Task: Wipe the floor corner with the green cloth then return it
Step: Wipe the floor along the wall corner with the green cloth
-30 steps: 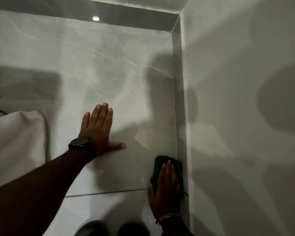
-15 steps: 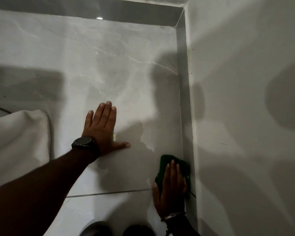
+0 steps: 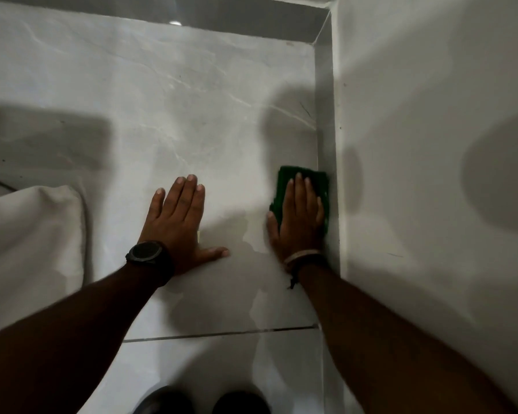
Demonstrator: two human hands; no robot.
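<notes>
A folded green cloth (image 3: pixel 284 178) lies flat on the grey marble floor tile (image 3: pixel 192 115), tight against the skirting of the right wall (image 3: pixel 325 144). My right hand (image 3: pixel 298 216) presses down on it with fingers together, covering most of it; only its far edge and sides show. My left hand (image 3: pixel 178 218), with a black watch on the wrist, rests flat and empty on the tile to the left, fingers pointing away from me. The floor corner (image 3: pixel 322 44) is at the upper right, well beyond the cloth.
A white wall (image 3: pixel 431 144) runs along the right side and a skirting strip (image 3: pixel 222 13) crosses the far end. A pale fabric bundle (image 3: pixel 27 240) lies at the left. The tips of two dark shoes (image 3: pixel 201 401) show at the bottom. A grout line (image 3: pixel 222 333) crosses the floor below the hands.
My right hand has slid the green cloth forward along the right skirting, away from the grout line toward the corner. The left hand stays planted on the tile.
</notes>
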